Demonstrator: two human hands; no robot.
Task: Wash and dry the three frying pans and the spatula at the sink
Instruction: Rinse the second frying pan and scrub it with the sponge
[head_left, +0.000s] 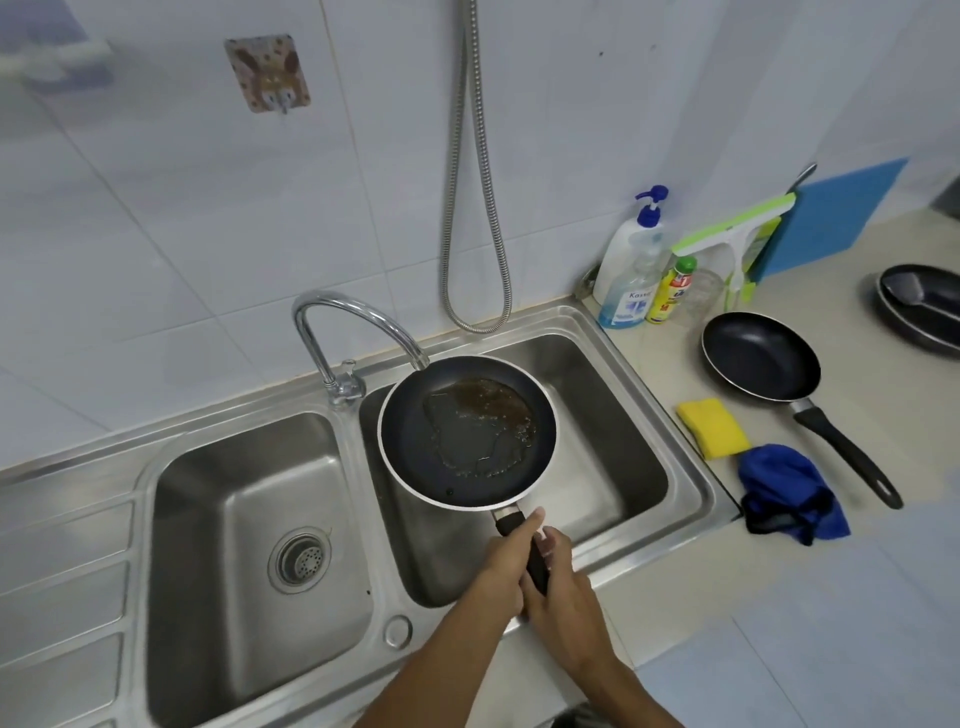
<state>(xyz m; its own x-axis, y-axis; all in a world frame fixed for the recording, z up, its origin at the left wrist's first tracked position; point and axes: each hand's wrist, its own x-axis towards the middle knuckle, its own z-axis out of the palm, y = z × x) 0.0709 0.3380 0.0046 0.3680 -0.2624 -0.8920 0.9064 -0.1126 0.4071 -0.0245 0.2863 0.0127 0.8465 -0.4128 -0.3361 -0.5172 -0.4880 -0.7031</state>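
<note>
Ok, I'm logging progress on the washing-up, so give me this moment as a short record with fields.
held pan: frying pan, brown residue inside, over the right basin below the faucet
left hand: grips the handle, nearer the pan
right hand: grips the handle, further back
counter: second pan, yellow sponge, blue cloth
water: no stream visible

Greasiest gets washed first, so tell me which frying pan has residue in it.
The pan held by its handle over the right basin: a brown oily film coats its base. The counter pan beside the yellow sponge looks clean.
</note>
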